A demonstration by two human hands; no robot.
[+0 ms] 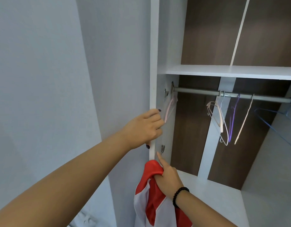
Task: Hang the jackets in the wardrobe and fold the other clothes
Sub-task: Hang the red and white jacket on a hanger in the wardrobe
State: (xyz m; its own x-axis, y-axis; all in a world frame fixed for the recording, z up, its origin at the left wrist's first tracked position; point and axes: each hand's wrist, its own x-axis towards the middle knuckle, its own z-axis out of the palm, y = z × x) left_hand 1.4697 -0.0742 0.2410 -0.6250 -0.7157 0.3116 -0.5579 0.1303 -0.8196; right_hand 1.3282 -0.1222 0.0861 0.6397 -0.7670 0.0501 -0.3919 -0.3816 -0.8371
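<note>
Hanging a jacket, by the look of it: hanger first, garment second. Best to free the pink hanger [168,110] cleanly from the far left end of the rail [207,92], tilting the hook off rather than tugging, since blur there hides how it sits. Left hand [144,128] up at the white wardrobe edge [153,63], fingers curled inward at the hanger's lower end; whether actually pinching it, cannot tell. Right hand [168,177] lower, fingers bunched tight around the red collar of the red and white jacket [151,202], forefinger sticking up free. Jacket dangling below that grip, just beside the wardrobe's left wall, well under the rail. Worth keeping the collar gathered high so a shoulder can slide onto the hanger without the slippery cloth dropping. Other hangers [223,122] further right along the rail, well apart from both hands
</note>
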